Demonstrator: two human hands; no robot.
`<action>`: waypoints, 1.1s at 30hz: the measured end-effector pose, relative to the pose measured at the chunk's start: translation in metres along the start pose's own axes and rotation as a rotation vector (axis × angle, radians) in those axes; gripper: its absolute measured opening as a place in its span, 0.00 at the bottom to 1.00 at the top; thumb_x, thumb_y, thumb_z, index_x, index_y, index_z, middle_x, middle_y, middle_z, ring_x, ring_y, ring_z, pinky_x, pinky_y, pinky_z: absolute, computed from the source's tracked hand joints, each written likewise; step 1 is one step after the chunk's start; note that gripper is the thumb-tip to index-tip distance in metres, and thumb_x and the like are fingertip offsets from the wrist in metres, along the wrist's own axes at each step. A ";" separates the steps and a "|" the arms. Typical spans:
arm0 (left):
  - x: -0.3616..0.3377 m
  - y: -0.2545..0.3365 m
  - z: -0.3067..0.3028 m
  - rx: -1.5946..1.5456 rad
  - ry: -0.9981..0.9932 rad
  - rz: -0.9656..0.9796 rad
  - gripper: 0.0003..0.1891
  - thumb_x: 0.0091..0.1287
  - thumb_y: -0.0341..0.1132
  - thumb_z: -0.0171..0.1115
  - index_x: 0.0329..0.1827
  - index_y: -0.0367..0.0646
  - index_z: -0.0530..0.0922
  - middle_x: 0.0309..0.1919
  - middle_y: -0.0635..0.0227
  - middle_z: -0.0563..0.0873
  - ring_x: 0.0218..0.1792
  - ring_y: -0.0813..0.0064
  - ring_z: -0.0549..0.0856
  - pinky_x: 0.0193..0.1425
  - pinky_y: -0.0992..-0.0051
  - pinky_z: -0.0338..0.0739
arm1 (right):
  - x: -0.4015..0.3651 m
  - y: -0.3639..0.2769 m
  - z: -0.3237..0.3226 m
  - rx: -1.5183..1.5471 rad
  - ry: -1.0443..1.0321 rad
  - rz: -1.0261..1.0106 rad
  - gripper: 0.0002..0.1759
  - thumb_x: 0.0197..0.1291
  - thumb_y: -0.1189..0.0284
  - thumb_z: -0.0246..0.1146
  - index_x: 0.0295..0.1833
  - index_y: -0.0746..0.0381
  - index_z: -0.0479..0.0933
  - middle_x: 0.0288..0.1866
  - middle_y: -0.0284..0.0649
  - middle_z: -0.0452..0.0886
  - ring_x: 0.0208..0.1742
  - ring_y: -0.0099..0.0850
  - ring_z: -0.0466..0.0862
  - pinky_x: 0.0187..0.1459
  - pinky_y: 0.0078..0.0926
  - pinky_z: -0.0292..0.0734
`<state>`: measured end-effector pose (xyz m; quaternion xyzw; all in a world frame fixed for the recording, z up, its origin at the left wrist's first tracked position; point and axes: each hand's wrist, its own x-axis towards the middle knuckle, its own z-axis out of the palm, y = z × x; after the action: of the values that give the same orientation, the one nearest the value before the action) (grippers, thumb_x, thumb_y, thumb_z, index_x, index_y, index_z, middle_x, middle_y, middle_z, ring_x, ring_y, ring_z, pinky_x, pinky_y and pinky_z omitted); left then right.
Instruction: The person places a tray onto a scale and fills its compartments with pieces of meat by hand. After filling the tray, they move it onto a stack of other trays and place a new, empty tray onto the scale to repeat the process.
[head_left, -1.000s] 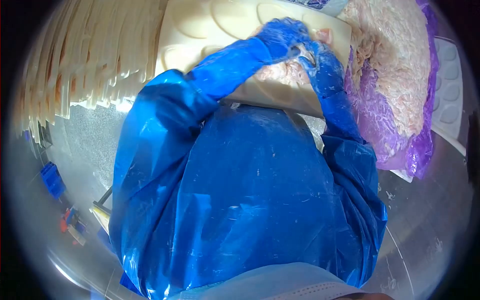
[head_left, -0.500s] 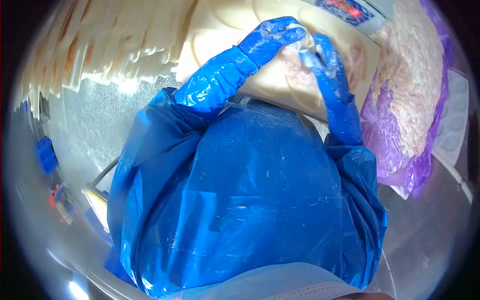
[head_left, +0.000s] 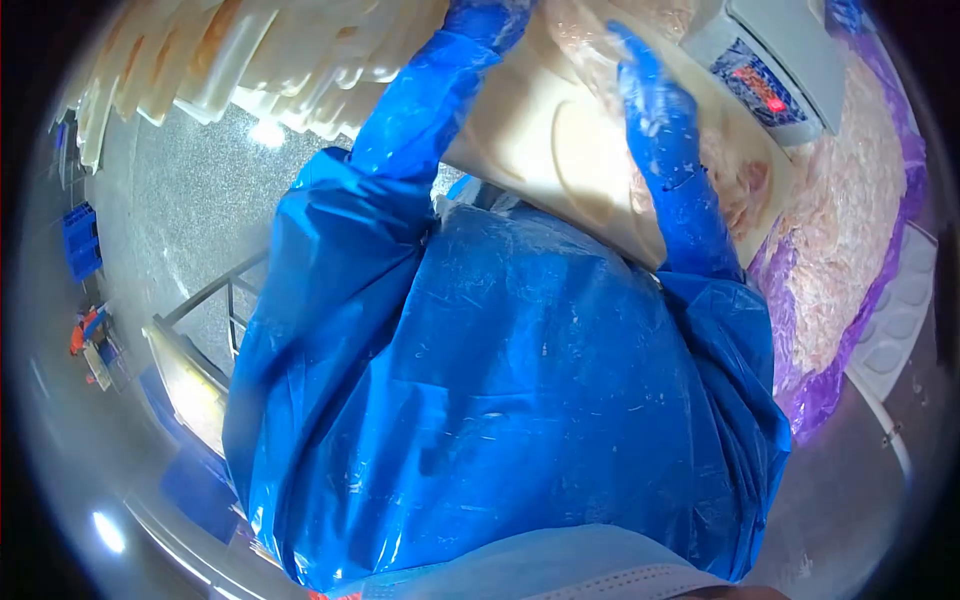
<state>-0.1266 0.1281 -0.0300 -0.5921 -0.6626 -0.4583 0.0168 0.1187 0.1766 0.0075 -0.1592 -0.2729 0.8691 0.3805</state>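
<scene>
Right hand [head_left: 652,95], in a blue glove smeared with pale paste, lies with its fingers stretched out flat against a lump of pale minced meat [head_left: 585,40], probably to press and shape it rather than grip it. That lump sits at the far end of a cream moulded tray [head_left: 530,135] with round recesses, at the top edge of the view. Left hand [head_left: 490,15] reaches to the other side of the lump, apparently to brace it, but the frame cuts it off and I cannot tell whether it is closed or released. A digital scale [head_left: 775,70] with red digits stands just beyond the tray, handy for weighing portions. On the right, touching the tray's edge, a purple bag [head_left: 800,390] lies open with more mince [head_left: 850,230], within easy reach. A stack of like trays [head_left: 300,60] waits on the left. A blue plastic apron [head_left: 500,400] fills the foreground above the steel worktop [head_left: 860,490].
</scene>
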 end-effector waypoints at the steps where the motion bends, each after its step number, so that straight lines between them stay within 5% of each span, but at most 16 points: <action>1: -0.001 -0.004 0.000 0.245 0.081 0.150 0.13 0.69 0.32 0.57 0.52 0.52 0.85 0.55 0.65 0.85 0.59 0.60 0.81 0.64 0.64 0.76 | -0.002 -0.005 -0.012 -0.835 -0.124 -0.117 0.23 0.70 0.72 0.61 0.69 0.62 0.73 0.50 0.39 0.87 0.42 0.26 0.86 0.43 0.25 0.82; 2: -0.007 -0.006 0.000 0.248 0.087 0.151 0.13 0.69 0.32 0.57 0.52 0.52 0.85 0.55 0.65 0.85 0.59 0.60 0.81 0.64 0.64 0.76 | -0.002 -0.005 -0.023 -1.669 -0.250 -0.245 0.25 0.69 0.70 0.62 0.71 0.62 0.71 0.53 0.41 0.86 0.44 0.27 0.87 0.44 0.25 0.83; 3: -0.012 0.008 -0.007 0.267 0.079 0.108 0.15 0.68 0.30 0.57 0.53 0.54 0.85 0.55 0.66 0.85 0.59 0.60 0.81 0.64 0.64 0.76 | -0.006 0.004 -0.027 -0.796 -0.055 0.060 0.29 0.66 0.66 0.67 0.70 0.59 0.71 0.55 0.42 0.85 0.45 0.28 0.86 0.45 0.27 0.83; 4: -0.022 0.015 -0.009 0.283 0.062 0.055 0.17 0.66 0.29 0.56 0.55 0.56 0.84 0.55 0.67 0.85 0.59 0.60 0.81 0.64 0.64 0.77 | -0.004 0.006 -0.034 -0.797 -0.053 0.068 0.29 0.66 0.66 0.67 0.70 0.59 0.71 0.55 0.42 0.85 0.45 0.28 0.86 0.45 0.27 0.83; 10: -0.039 -0.037 0.057 0.500 -0.239 0.241 0.20 0.65 0.48 0.58 0.58 0.53 0.82 0.60 0.58 0.83 0.63 0.56 0.79 0.71 0.57 0.69 | 0.026 0.025 -0.006 -1.935 -0.147 -0.576 0.20 0.58 0.62 0.72 0.54 0.57 0.79 0.45 0.44 0.84 0.45 0.43 0.86 0.47 0.39 0.82; 16: -0.024 -0.028 0.035 0.271 -0.460 0.125 0.18 0.68 0.50 0.57 0.52 0.50 0.83 0.51 0.59 0.86 0.54 0.57 0.84 0.63 0.56 0.74 | 0.046 -0.015 -0.036 -1.790 -0.217 -0.166 0.15 0.67 0.60 0.63 0.51 0.58 0.79 0.42 0.45 0.85 0.40 0.42 0.86 0.44 0.37 0.80; 18: -0.019 -0.029 0.041 0.254 -0.356 0.102 0.16 0.70 0.50 0.55 0.49 0.52 0.83 0.48 0.60 0.86 0.50 0.59 0.85 0.60 0.56 0.76 | 0.040 -0.029 -0.015 -1.180 -0.099 0.303 0.17 0.70 0.62 0.62 0.56 0.61 0.78 0.42 0.39 0.85 0.38 0.31 0.86 0.41 0.29 0.79; 19: -0.009 -0.026 0.037 0.253 -0.355 0.102 0.16 0.70 0.50 0.55 0.49 0.52 0.83 0.48 0.60 0.86 0.50 0.59 0.85 0.60 0.56 0.76 | 0.037 -0.025 -0.017 -1.010 -0.069 0.286 0.19 0.72 0.62 0.60 0.60 0.64 0.76 0.43 0.35 0.83 0.38 0.23 0.84 0.40 0.23 0.78; 23: 0.032 -0.058 0.040 0.318 -0.130 0.198 0.14 0.72 0.48 0.54 0.48 0.53 0.84 0.48 0.61 0.86 0.50 0.59 0.85 0.58 0.57 0.77 | 0.032 -0.029 -0.008 -1.010 -0.025 0.452 0.19 0.74 0.67 0.57 0.64 0.63 0.76 0.49 0.38 0.82 0.37 0.25 0.84 0.41 0.24 0.80; 26: 0.028 -0.031 0.035 0.730 0.201 0.402 0.12 0.72 0.44 0.54 0.47 0.52 0.84 0.51 0.61 0.86 0.52 0.59 0.85 0.59 0.60 0.79 | 0.026 -0.031 -0.022 -1.083 0.083 0.409 0.19 0.74 0.68 0.56 0.66 0.63 0.75 0.55 0.41 0.81 0.46 0.28 0.84 0.46 0.24 0.81; 27: 0.024 -0.009 0.038 0.686 -0.100 0.003 0.14 0.73 0.42 0.53 0.53 0.52 0.83 0.55 0.62 0.85 0.55 0.59 0.84 0.61 0.60 0.78 | 0.027 -0.026 -0.030 -1.081 0.086 0.409 0.19 0.74 0.68 0.56 0.66 0.63 0.75 0.55 0.41 0.81 0.46 0.28 0.84 0.46 0.24 0.81; 28: 0.022 0.003 0.043 0.616 -0.399 -0.396 0.17 0.73 0.41 0.51 0.59 0.52 0.81 0.59 0.62 0.84 0.58 0.59 0.83 0.63 0.60 0.77 | 0.032 -0.019 -0.042 -1.334 -0.066 -0.029 0.21 0.73 0.68 0.57 0.67 0.62 0.74 0.59 0.44 0.80 0.53 0.32 0.83 0.53 0.29 0.79; 29: -0.035 -0.025 0.085 1.374 -0.171 0.202 0.24 0.75 0.42 0.47 0.73 0.50 0.71 0.69 0.57 0.77 0.67 0.57 0.78 0.69 0.52 0.72 | 0.039 -0.008 -0.053 -1.540 -0.223 -0.493 0.23 0.72 0.67 0.58 0.69 0.62 0.73 0.64 0.46 0.79 0.60 0.35 0.82 0.61 0.34 0.77; 30: -0.034 -0.026 0.086 1.375 -0.173 0.207 0.24 0.75 0.42 0.47 0.73 0.50 0.71 0.69 0.57 0.77 0.67 0.57 0.78 0.69 0.52 0.72 | 0.049 0.012 -0.076 -1.536 -0.218 -0.494 0.23 0.72 0.67 0.58 0.69 0.62 0.73 0.64 0.46 0.79 0.60 0.35 0.82 0.61 0.34 0.77; 32: -0.035 -0.026 0.081 0.600 -0.072 0.230 0.31 0.74 0.44 0.46 0.79 0.47 0.62 0.73 0.52 0.72 0.71 0.52 0.73 0.73 0.43 0.64 | 0.063 0.057 -0.113 -0.547 -0.205 0.044 0.26 0.73 0.67 0.57 0.74 0.58 0.69 0.70 0.48 0.74 0.71 0.42 0.75 0.65 0.39 0.74; 33: -0.026 -0.032 0.080 0.671 -0.203 0.081 0.32 0.73 0.47 0.46 0.79 0.44 0.62 0.77 0.49 0.66 0.76 0.51 0.66 0.78 0.46 0.57 | 0.056 0.057 -0.095 -0.542 -0.199 0.040 0.26 0.73 0.67 0.57 0.74 0.58 0.69 0.70 0.48 0.74 0.71 0.42 0.75 0.65 0.39 0.74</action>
<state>-0.1030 0.1619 -0.1101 -0.6221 -0.7505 -0.1528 0.1628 0.0953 0.2205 -0.1063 -0.1745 -0.5279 0.7831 0.2784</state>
